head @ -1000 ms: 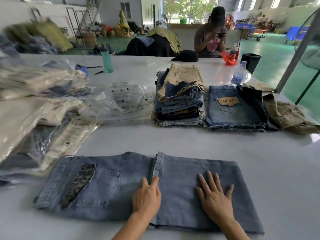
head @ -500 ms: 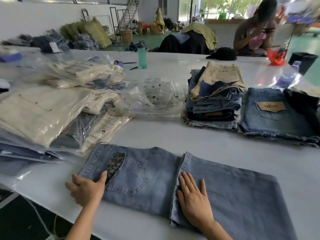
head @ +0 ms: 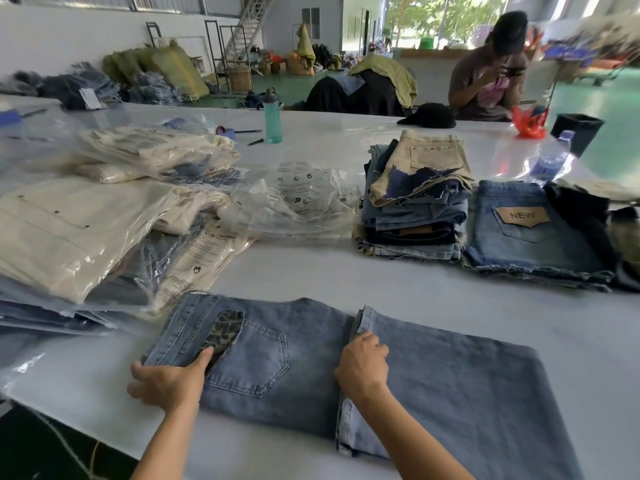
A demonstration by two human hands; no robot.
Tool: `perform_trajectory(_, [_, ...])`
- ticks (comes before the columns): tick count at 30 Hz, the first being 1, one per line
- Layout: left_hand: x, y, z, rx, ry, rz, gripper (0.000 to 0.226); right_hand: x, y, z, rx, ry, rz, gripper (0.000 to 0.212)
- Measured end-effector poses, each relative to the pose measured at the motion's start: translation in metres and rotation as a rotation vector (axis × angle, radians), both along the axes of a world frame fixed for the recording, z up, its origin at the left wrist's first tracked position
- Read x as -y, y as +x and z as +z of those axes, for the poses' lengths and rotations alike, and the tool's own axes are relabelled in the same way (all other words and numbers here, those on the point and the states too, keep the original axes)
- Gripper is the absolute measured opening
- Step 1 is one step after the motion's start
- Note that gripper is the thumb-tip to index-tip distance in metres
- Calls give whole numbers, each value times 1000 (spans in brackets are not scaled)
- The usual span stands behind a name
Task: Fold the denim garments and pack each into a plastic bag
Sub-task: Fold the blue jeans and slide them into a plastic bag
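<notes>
— Near the front edge of the white counter (head: 346, 271), what have we got?
— Folded blue jeans (head: 304, 358) lying flat, back pocket up, one leg doubled over on the right side.
— And the hands?
— Left hand (head: 166, 379) grips the waistband end, thumb on top by the leopard-print patch (head: 221, 332), fingers curled under the edge. Right hand (head: 362, 365) sits at the cuff of the folded leg, fingers bent and pinching into that fold.
— Behind them?
— A stack of folded denim (head: 415, 206) mid-counter, denim shorts with a NEW patch (head: 530, 230) just beside it. Loose plastic bags (head: 298, 199) in the middle, already bagged garments (head: 90, 223) piled on the left.
</notes>
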State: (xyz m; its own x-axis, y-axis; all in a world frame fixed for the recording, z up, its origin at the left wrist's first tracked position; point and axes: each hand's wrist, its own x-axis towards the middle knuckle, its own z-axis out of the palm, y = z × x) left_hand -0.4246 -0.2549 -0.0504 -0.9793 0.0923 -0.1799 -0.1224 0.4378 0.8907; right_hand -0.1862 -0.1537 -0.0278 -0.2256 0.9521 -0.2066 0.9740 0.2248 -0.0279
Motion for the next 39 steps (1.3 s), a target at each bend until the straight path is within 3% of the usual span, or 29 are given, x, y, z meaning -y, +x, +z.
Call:
perform_trajectory(3, [0, -4, 5, 110, 92, 109, 103, -13, 6, 4, -53, -95, 48, 34])
perform_trajectory(9, [5, -12, 6, 278, 274, 121, 75, -14, 8, 12, -125, -158, 32, 33])
perform_trajectory(12, [9, -17, 3, 356, 385, 116, 71, -19, 14, 21, -190, -148, 12, 19])
perform_trajectory(14, [9, -18, 1, 357, 391, 81, 72, -25, 19, 26, -255, -92, -34, 30])
perform_trajectory(17, [4, -14, 0, 265, 359, 19, 82, -22, 13, 29, -283, 0, -44, 16])
perform_trajectory(22, [2, -11, -4, 248, 409, -2, 86, -4, 4, 9, -266, -190, 59, 50])
perform_trajectory(25, [3, -15, -7, 294, 455, -19, 83, -10, 23, -2, -266, -32, 109, 74])
perform_trajectory(29, [-4, -10, 5, 286, 490, -44, 62, -1, 48, -39, -215, 43, 245, 65])
perform_trajectory(33, [-25, 25, 50, -42, 426, -89, 45, 3, 50, -52, -220, 70, 276, 70])
perform_trajectory(35, [-38, 55, 81, -260, 358, -187, 36, -2, 51, -41, -404, -47, 222, 62])
perform_trajectory(36, [-43, 75, 96, -378, 329, -238, 32, -5, 51, -30, -602, -191, 137, 57])
perform_trajectory(39, [-53, 151, 129, -755, 279, -478, 34, -10, 69, 14, -1468, -648, -319, 63])
